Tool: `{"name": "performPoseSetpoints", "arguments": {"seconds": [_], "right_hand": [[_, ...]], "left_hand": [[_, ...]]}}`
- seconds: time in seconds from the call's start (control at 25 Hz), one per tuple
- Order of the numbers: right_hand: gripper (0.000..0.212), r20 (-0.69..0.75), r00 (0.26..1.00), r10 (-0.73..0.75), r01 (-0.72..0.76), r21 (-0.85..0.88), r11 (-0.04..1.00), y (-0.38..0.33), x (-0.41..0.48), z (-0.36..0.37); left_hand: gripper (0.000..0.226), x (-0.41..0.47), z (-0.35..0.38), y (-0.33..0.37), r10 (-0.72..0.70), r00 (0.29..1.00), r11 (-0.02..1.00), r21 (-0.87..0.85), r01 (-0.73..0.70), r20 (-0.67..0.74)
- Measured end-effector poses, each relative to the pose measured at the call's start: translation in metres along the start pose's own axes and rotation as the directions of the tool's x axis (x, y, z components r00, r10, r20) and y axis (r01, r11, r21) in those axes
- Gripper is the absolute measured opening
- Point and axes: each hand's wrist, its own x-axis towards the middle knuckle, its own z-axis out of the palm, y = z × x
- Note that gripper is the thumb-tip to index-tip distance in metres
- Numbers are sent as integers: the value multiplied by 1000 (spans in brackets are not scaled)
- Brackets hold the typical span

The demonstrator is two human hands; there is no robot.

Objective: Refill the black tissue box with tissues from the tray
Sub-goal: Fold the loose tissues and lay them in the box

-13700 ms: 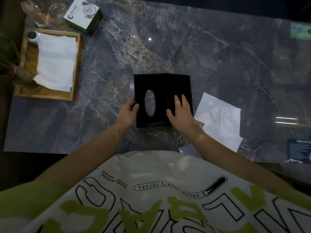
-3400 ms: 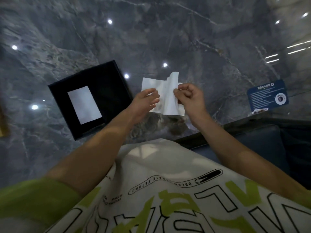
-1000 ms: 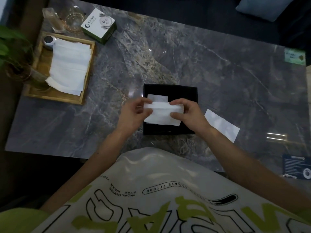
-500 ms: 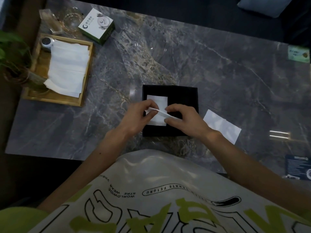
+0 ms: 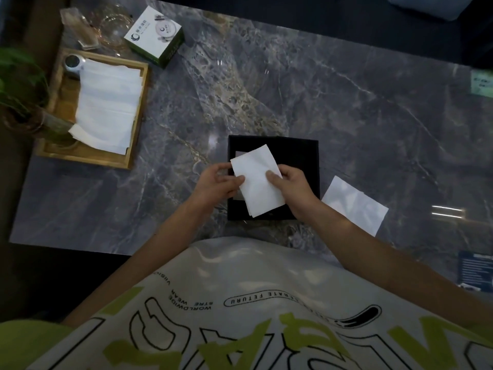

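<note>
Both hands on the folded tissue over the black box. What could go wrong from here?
1. The folded tissue is pinched only at its edges by the left hand and right hand; it may unfold or crumple going into the black tissue box.
2. It may land skewed on the tissue already inside.
3. The loose tissue lies close to the right forearm and might get brushed away.

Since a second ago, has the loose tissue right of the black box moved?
No. The loose tissue lies on the marble table just right of the black box, as before.
</note>
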Motion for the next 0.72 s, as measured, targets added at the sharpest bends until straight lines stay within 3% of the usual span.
{"name": "performPoseSetpoints", "arguments": {"seconds": [0.12,0.24,0.32,0.44,0.6,0.72], "right_hand": [[14,-28,998,64,-64,-6,998,8,7,4],[16,-81,997,14,-32,-222,975,9,11,4],[20,-94,992,-83,37,-412,910,5,13,1],[35,-40,978,-207,147,-576,804,-3,14,-1],[44,1,956,-294,202,-729,654,-7,22,4],[24,63,969,-238,194,-789,583,-7,29,11]], "left_hand": [[41,8,5,-5,-3,995,1000,-3,3,-96],[33,15,6,-7,105,976,967,249,-55,-190],[29,20,9,-3,244,947,897,421,-138,-209],[15,25,18,6,447,886,734,616,-286,-122],[24,33,26,11,381,924,598,765,-241,-6],[35,34,31,11,295,954,504,838,-207,58]]}}
